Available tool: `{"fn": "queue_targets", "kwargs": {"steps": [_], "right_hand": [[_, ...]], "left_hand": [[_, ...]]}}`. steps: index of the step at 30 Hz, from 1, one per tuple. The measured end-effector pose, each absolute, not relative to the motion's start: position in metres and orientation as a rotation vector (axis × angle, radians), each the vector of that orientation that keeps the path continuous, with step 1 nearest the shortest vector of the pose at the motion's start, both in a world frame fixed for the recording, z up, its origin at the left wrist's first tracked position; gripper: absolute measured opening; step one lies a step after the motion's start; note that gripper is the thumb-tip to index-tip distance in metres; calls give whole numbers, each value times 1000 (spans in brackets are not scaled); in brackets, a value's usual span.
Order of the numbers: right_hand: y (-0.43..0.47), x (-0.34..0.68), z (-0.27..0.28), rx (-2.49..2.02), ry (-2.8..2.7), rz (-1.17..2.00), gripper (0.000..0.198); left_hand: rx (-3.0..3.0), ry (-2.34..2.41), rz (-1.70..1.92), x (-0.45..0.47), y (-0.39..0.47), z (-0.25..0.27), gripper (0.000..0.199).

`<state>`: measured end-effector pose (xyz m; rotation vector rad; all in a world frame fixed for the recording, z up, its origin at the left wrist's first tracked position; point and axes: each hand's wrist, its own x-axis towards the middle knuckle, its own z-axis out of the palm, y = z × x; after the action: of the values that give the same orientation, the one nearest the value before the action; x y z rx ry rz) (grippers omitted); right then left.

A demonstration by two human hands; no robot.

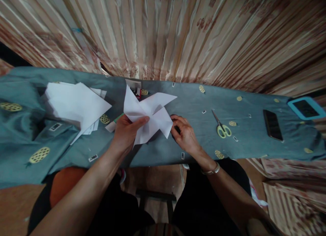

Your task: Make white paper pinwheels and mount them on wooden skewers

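A white paper pinwheel (155,122) with folded blades is held up over the cloth-covered table. My left hand (127,130) grips it from the left, the thumb pressed near its centre and the fingers behind the paper. At its right edge, the curled fingers of my right hand (184,132) pinch at a blade; the fingertips are partly hidden there. Just behind the pinwheel sits a small open box (137,91) with dark bits inside. By my left hand lies a small whitish piece (110,126) with a green edge.
A pile of folded white paper (73,103) lies on the left. To the right are scissors (222,129) with pale green handles, a dark phone (272,124) and a blue-framed tablet (307,107). A striped curtain (163,35) hangs along the far edge.
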<state>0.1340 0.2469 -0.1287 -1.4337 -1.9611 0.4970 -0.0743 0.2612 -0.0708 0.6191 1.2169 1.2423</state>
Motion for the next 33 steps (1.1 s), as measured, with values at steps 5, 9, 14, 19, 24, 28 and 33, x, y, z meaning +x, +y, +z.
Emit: {"fn": "queue_targets", "kwargs": {"steps": [5,9,14,19,24,28,33], "right_hand": [[250,142,-133,-1424,-1861,551,8],[254,156,-121,-1428,-1641,612,5],[231,141,-80,-1359,-1628,623,6],[208,108,-65,-1347,-1784,551,4],[212,101,-73,-1333,-1901,465,6],[214,101,-73,-1344,-1928,460,6],[215,100,-73,-1347,-1917,498,6]], "left_hand": [[621,1204,1242,-73,260,-72,27],[632,1185,1246,-70,259,-75,27],[684,1164,1238,-63,255,-83,30],[771,1152,1209,-56,247,-89,33],[802,1135,1200,-55,241,-87,31],[815,1115,1187,-56,239,-86,30],[801,1094,1188,-58,239,-84,27]]}}
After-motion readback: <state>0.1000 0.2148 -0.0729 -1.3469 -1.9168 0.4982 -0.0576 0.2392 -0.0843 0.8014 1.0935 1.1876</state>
